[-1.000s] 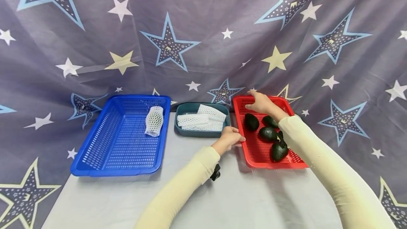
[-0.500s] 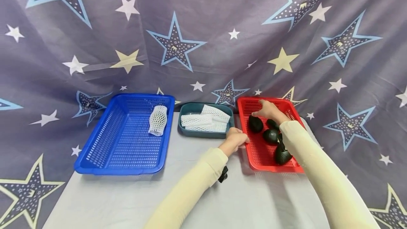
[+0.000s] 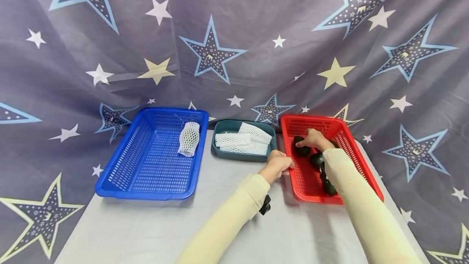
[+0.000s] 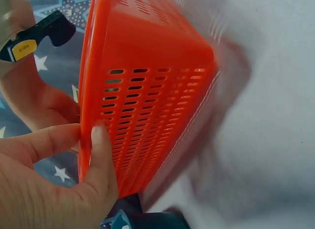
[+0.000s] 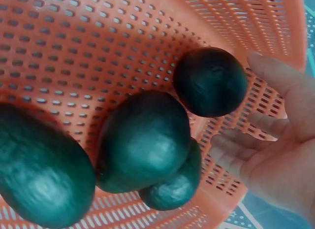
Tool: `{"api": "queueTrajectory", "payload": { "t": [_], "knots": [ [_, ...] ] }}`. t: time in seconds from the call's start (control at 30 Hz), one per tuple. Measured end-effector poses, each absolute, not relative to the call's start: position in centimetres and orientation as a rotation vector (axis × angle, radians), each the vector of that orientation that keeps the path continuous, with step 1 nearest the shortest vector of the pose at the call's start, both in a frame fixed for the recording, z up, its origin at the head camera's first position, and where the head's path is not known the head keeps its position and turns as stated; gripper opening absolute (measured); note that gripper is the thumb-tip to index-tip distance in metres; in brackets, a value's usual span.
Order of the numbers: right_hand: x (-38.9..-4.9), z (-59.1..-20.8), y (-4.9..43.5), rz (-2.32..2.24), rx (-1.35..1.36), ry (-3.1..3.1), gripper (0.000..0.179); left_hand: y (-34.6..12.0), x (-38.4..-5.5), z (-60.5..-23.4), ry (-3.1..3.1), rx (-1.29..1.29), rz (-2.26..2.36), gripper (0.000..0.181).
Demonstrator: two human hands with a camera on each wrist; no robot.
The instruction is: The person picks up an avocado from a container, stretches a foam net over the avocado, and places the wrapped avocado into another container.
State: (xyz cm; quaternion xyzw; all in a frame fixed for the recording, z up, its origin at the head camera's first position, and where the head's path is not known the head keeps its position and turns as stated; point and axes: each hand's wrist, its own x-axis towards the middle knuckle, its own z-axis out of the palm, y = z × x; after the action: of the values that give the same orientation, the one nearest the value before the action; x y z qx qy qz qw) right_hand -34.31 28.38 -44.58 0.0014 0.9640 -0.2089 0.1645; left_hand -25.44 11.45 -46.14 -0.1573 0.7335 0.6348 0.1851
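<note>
My left hand (image 3: 277, 164) pinches the left rim of a red perforated basket (image 3: 302, 176); in the left wrist view, thumb and forefinger (image 4: 51, 140) grip that rim from both sides. Over the basket's far left part, my right hand (image 3: 318, 139) is beside a dark green avocado (image 3: 300, 146). The right wrist view has this avocado (image 5: 210, 82) in front of the spread thumb and loosely bent fingers, with a small gap visible. Several more avocados (image 5: 147, 140) lie in the basket, partly hidden by the right arm in the head view.
A small teal tray (image 3: 242, 157) holding white foam net sleeves (image 3: 253, 137) stands left of the red basket. Farther left, a large blue basket (image 3: 154, 166) contains one avocado in a foam net (image 3: 189, 139). A star-patterned cloth (image 3: 220, 31) hangs behind the table.
My right hand has come down and nearer into the red basket, from above its far side to the left avocado. The left hand keeps its grip on the rim. The head view has shifted left.
</note>
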Motion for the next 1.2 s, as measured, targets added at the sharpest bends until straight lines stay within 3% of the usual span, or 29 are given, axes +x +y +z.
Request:
{"api": "queueTrajectory", "payload": {
  "t": [1.2],
  "knots": [
    [-34.3, -48.4, 27.2, -0.723, 0.151, 2.744, 0.038, 11.5, -25.1, -46.2, 2.047, -0.471, 1.821, 0.031]
  ]
}}
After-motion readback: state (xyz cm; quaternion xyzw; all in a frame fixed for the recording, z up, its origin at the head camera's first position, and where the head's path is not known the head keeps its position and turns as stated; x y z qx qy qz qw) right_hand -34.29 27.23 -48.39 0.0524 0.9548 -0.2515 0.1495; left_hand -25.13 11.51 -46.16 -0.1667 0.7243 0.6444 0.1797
